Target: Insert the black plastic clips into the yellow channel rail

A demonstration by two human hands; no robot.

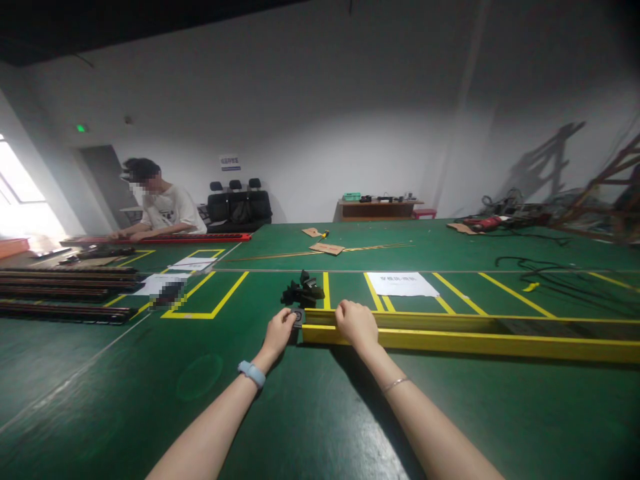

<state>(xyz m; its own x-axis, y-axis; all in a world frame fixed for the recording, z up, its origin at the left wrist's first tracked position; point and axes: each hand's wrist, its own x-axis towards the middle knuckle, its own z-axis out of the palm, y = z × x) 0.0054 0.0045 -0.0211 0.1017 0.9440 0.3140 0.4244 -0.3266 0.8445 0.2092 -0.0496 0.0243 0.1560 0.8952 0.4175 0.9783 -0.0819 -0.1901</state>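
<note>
A long yellow channel rail (475,340) lies across the green table from the middle to the right edge. My right hand (356,323) grips its left end, fingers curled over the top edge. My left hand (280,331) pinches a small black end cap (299,316) and holds it against the rail's open left end. A little heap of black end caps (303,291) sits just behind that end. A light blue band is on my left wrist and a thin bracelet on my right.
Several dark rails (65,293) lie at the left, with a red one (165,238) in front of a seated person in a white shirt (160,210). Paper sheets (401,283), cardboard pieces (326,248), cables (545,267) and power tools (483,223) lie further back.
</note>
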